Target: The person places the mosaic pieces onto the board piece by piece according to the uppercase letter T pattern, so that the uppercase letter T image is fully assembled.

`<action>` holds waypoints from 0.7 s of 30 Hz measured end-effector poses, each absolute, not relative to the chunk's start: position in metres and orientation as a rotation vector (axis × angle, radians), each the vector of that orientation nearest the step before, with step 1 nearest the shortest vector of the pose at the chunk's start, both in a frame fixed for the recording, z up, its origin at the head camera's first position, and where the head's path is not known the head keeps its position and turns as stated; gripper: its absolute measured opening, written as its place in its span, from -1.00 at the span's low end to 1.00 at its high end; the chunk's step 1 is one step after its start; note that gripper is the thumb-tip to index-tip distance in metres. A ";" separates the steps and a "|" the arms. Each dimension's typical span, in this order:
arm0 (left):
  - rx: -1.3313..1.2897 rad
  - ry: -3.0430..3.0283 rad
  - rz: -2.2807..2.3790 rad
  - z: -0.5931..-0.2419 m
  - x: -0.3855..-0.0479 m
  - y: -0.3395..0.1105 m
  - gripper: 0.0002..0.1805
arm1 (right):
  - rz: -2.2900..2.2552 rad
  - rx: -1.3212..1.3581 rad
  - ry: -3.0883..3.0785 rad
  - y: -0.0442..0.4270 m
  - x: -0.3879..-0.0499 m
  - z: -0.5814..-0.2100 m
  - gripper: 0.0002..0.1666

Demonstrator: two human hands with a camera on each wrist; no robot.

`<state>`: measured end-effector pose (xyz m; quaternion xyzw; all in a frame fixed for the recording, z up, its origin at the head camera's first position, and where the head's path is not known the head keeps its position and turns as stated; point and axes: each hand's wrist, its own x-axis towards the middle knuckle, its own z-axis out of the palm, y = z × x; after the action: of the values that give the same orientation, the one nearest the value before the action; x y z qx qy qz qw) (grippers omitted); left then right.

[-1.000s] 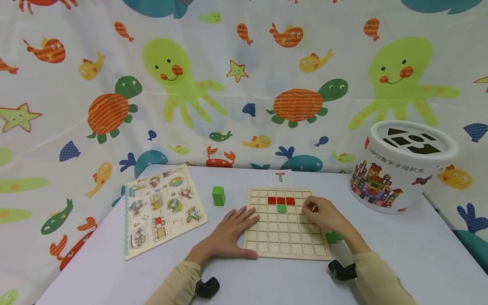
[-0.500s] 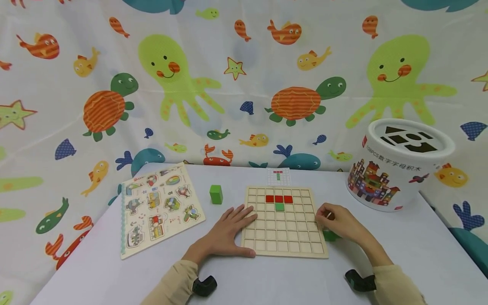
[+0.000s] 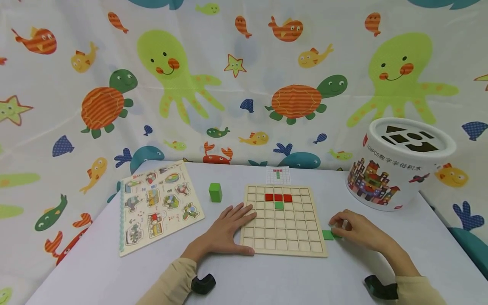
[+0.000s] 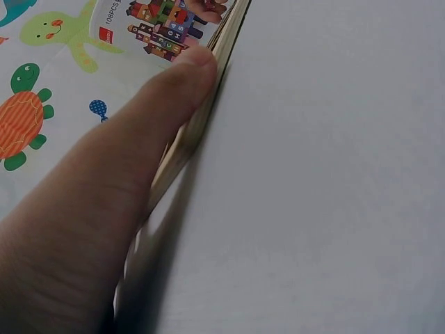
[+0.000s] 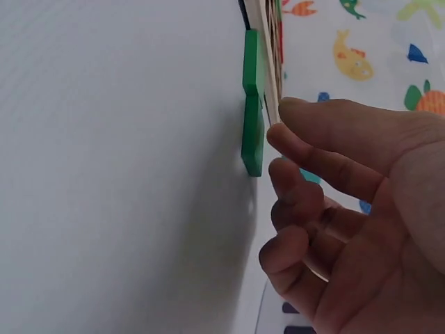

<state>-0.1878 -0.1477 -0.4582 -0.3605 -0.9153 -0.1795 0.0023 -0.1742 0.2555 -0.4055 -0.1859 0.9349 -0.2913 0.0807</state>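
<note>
The left hand (image 3: 228,231) rests spread at the left edge of a wooden grid board (image 3: 267,237), its thumb (image 4: 184,83) along the front corner. Three red square tiles (image 3: 278,198) lie in a row on the grid, with one green square tile (image 3: 279,205) directly below the middle one. Right of the board, the right hand (image 3: 360,228) hovers with bent fingers over green tiles (image 3: 327,235) on the table. In the right wrist view two green tiles (image 5: 252,136) lie end to end near the thumb and index fingertips, with nothing seen between those fingers.
A small pattern card (image 3: 278,175) lies behind the board. Left of it stand a green block (image 3: 215,192) and a picture puzzle board (image 3: 162,207). A large white tub (image 3: 400,169) with a shape-cut lid is at the back right.
The right hand has moved from the board's right side rightward and toward the front, to the green tiles. The left hand keeps its place, and the tiles on the grid look the same.
</note>
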 end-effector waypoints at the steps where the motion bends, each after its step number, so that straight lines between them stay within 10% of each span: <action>1: -1.133 -2.869 -0.564 -0.458 -0.188 -0.148 0.09 | -0.874 -0.556 2.780 0.257 -0.173 -0.406 -0.77; 21: -1.133 -2.855 -0.529 -0.459 -0.188 -0.148 0.08 | -0.883 -0.476 2.804 0.267 -0.168 -0.414 -0.68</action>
<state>-0.1884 -0.1482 -0.4594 -0.3634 -0.9160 -0.1696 0.0126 -0.1677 0.2667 -0.4145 -0.1594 0.9384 -0.2956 0.0818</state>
